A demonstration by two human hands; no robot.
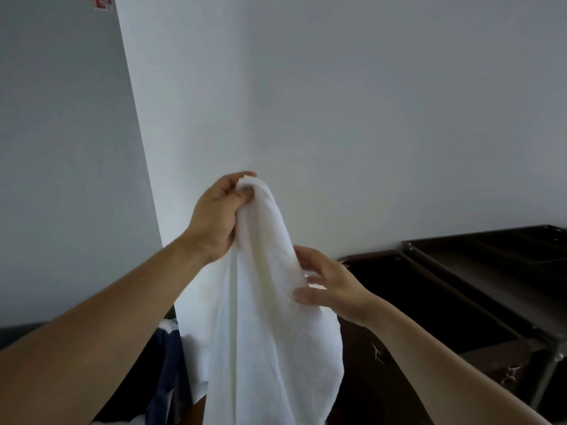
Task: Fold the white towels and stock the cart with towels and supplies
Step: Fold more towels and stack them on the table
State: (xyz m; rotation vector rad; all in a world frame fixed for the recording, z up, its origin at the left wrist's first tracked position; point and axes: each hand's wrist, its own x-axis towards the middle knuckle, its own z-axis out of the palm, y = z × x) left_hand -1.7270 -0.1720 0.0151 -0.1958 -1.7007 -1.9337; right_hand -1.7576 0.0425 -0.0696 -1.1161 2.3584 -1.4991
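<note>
A white towel (270, 326) hangs down in front of me, held up high against the wall. My left hand (214, 216) grips its top corner, fingers curled round the bunched cloth. Lower down, my right hand (328, 286) touches the towel's right edge with fingers spread and nearly straight. The towel's bottom runs out of view below. The dark cart (478, 271) stands at the right, its top tray showing.
A white wall (337, 102) fills the background, with a corner edge at the left. More white and dark blue cloth (167, 357) lies low at the left behind the towel. A dark cabinet surface sits beside the cart.
</note>
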